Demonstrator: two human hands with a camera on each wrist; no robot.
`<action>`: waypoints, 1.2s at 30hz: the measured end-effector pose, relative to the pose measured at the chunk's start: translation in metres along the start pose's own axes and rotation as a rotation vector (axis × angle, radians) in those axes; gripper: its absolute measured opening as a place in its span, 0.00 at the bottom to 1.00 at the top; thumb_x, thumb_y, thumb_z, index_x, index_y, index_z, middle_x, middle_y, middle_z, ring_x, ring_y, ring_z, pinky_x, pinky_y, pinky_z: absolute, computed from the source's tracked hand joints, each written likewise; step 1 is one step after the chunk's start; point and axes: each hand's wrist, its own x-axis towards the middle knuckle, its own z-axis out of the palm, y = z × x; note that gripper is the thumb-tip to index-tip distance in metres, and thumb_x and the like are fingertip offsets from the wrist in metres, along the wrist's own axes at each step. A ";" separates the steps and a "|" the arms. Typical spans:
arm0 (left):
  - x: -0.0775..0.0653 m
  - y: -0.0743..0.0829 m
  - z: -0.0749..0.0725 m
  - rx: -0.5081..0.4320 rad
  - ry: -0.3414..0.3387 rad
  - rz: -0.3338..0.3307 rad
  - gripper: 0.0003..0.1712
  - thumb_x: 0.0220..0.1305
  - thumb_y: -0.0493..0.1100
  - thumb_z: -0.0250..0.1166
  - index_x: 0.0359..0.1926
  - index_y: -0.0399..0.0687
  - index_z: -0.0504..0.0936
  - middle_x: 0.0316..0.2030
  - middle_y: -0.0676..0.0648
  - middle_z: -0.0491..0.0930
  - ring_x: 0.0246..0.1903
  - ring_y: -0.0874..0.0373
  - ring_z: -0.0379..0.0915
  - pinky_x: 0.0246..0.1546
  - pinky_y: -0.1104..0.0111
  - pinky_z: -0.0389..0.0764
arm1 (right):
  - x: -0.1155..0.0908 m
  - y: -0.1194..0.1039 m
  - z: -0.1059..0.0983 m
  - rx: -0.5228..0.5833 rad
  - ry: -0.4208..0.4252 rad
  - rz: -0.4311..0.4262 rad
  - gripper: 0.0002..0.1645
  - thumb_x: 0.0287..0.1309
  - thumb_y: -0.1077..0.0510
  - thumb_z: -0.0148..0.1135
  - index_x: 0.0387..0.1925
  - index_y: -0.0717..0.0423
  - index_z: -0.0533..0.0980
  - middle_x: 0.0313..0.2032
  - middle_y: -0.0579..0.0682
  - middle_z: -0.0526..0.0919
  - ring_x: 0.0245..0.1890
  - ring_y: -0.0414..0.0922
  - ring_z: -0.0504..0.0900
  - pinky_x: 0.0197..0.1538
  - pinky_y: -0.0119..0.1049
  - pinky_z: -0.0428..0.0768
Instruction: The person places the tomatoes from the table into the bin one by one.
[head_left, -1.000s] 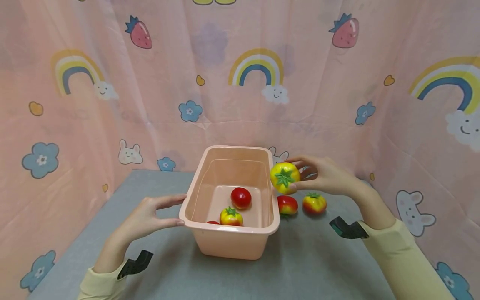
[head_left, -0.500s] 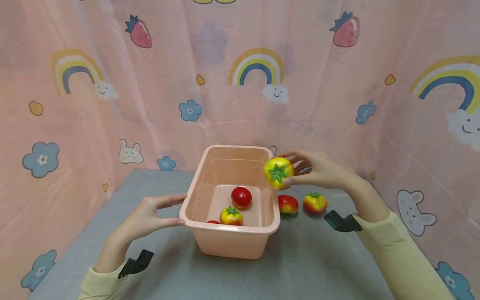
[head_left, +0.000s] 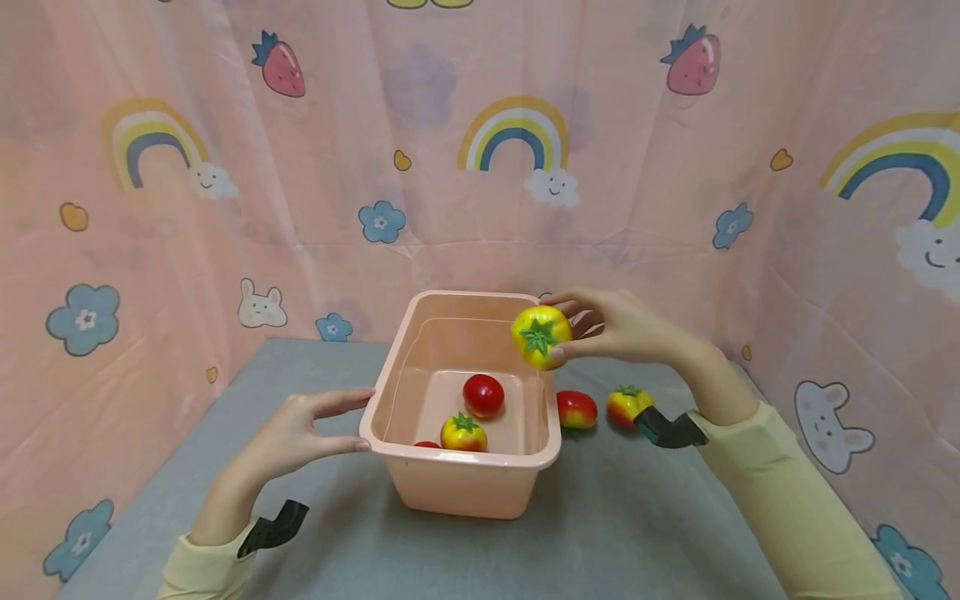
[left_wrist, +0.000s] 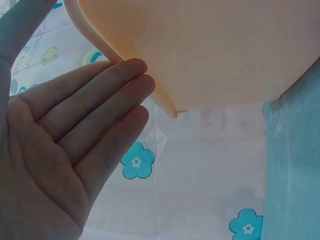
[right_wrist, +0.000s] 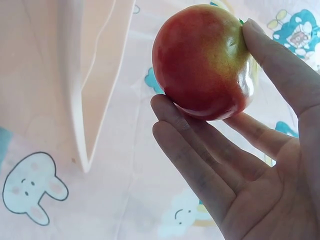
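Observation:
My right hand (head_left: 626, 327) pinches a shiny tomato (head_left: 538, 335) between thumb and fingers, held up over the right rim of a peach plastic bin (head_left: 459, 460). Its yellow top with a green star-shaped calyx faces the head camera; the right wrist view shows the red underside of the tomato (right_wrist: 200, 65). My left hand (head_left: 300, 427) rests against the bin's left rim, fingers and thumb fairly straight; in the left wrist view the fingertips (left_wrist: 135, 67) meet that rim. Inside the bin lie a red tomato (head_left: 483, 395), a yellow-red tomato (head_left: 462, 433) and a red one mostly hidden by the front wall.
Right of the bin, a red tomato (head_left: 577, 410) and a yellow-red tomato (head_left: 627, 407) lie on the grey tabletop (head_left: 607, 517). The right wrist's black camera mount (head_left: 670, 428) overlaps the latter. A pink patterned curtain (head_left: 480, 242) hangs behind and at the sides.
My right hand has carried its tomato left and slightly up, from beside the bin to over its right rim. The left hand and the bin stay put.

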 end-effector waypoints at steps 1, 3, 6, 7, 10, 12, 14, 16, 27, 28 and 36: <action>0.000 0.000 0.000 0.001 0.002 0.000 0.37 0.47 0.56 0.74 0.59 0.53 0.77 0.55 0.54 0.79 0.55 0.58 0.76 0.54 0.59 0.78 | 0.001 -0.001 0.000 -0.002 -0.002 -0.005 0.40 0.45 0.41 0.73 0.60 0.44 0.70 0.48 0.49 0.82 0.42 0.44 0.84 0.47 0.41 0.83; 0.000 0.000 0.000 0.003 0.004 -0.001 0.37 0.47 0.56 0.74 0.59 0.53 0.77 0.55 0.54 0.79 0.55 0.58 0.76 0.54 0.59 0.78 | 0.004 -0.002 0.000 -0.007 -0.008 -0.009 0.40 0.44 0.41 0.74 0.60 0.44 0.70 0.48 0.48 0.82 0.42 0.43 0.84 0.47 0.40 0.84; 0.000 0.000 0.000 0.007 0.005 0.001 0.36 0.47 0.55 0.74 0.59 0.53 0.77 0.55 0.54 0.79 0.55 0.59 0.76 0.54 0.60 0.78 | 0.007 -0.005 0.000 -0.006 -0.017 -0.015 0.40 0.44 0.42 0.74 0.60 0.44 0.70 0.48 0.48 0.82 0.41 0.43 0.84 0.46 0.40 0.84; 0.000 0.000 0.000 0.007 0.005 0.002 0.36 0.47 0.55 0.74 0.59 0.53 0.77 0.55 0.54 0.79 0.55 0.59 0.76 0.54 0.59 0.78 | 0.009 -0.006 0.000 -0.006 -0.020 -0.014 0.40 0.44 0.41 0.74 0.59 0.44 0.70 0.48 0.48 0.82 0.41 0.43 0.84 0.46 0.39 0.84; 0.000 0.001 -0.001 0.007 0.005 0.003 0.37 0.47 0.55 0.74 0.59 0.52 0.77 0.55 0.54 0.79 0.55 0.59 0.76 0.54 0.60 0.78 | 0.012 -0.008 0.000 0.001 -0.030 -0.015 0.40 0.44 0.41 0.74 0.59 0.43 0.70 0.48 0.48 0.82 0.42 0.43 0.84 0.46 0.39 0.84; 0.000 0.001 -0.001 0.006 0.005 0.003 0.37 0.47 0.55 0.74 0.59 0.52 0.77 0.55 0.54 0.79 0.55 0.59 0.76 0.54 0.60 0.78 | 0.015 -0.010 0.000 0.000 -0.036 -0.017 0.40 0.44 0.40 0.73 0.59 0.43 0.71 0.48 0.47 0.82 0.42 0.43 0.84 0.45 0.39 0.84; 0.000 0.000 -0.001 0.006 0.005 0.003 0.37 0.47 0.55 0.74 0.59 0.52 0.77 0.55 0.54 0.79 0.55 0.59 0.76 0.54 0.60 0.78 | 0.017 -0.011 0.001 0.001 -0.043 -0.019 0.40 0.44 0.39 0.73 0.59 0.42 0.71 0.48 0.47 0.82 0.42 0.43 0.84 0.45 0.39 0.84; 0.000 0.000 -0.001 0.010 0.005 0.008 0.37 0.47 0.55 0.74 0.59 0.52 0.77 0.55 0.54 0.79 0.55 0.59 0.76 0.54 0.60 0.78 | 0.019 -0.012 0.001 -0.002 -0.050 -0.020 0.40 0.43 0.39 0.73 0.59 0.42 0.71 0.48 0.48 0.82 0.41 0.43 0.84 0.44 0.39 0.84; 0.000 0.000 -0.001 0.003 -0.003 0.013 0.37 0.47 0.55 0.74 0.59 0.52 0.77 0.55 0.54 0.79 0.54 0.60 0.77 0.54 0.61 0.78 | 0.034 -0.016 0.007 -0.023 -0.070 -0.045 0.39 0.44 0.40 0.73 0.59 0.45 0.71 0.50 0.50 0.82 0.40 0.43 0.84 0.42 0.38 0.85; 0.000 0.000 -0.001 -0.001 -0.002 0.011 0.37 0.47 0.55 0.74 0.59 0.52 0.77 0.55 0.54 0.79 0.54 0.60 0.77 0.54 0.61 0.78 | 0.035 -0.016 0.007 -0.023 -0.073 -0.048 0.39 0.45 0.41 0.73 0.59 0.45 0.71 0.50 0.50 0.82 0.40 0.43 0.84 0.42 0.38 0.85; 0.001 0.001 -0.002 -0.018 -0.009 -0.004 0.37 0.47 0.56 0.74 0.60 0.52 0.77 0.55 0.54 0.79 0.55 0.59 0.76 0.54 0.61 0.78 | 0.044 -0.020 0.010 -0.007 -0.099 -0.041 0.39 0.46 0.40 0.72 0.59 0.45 0.70 0.51 0.51 0.81 0.41 0.44 0.85 0.43 0.39 0.84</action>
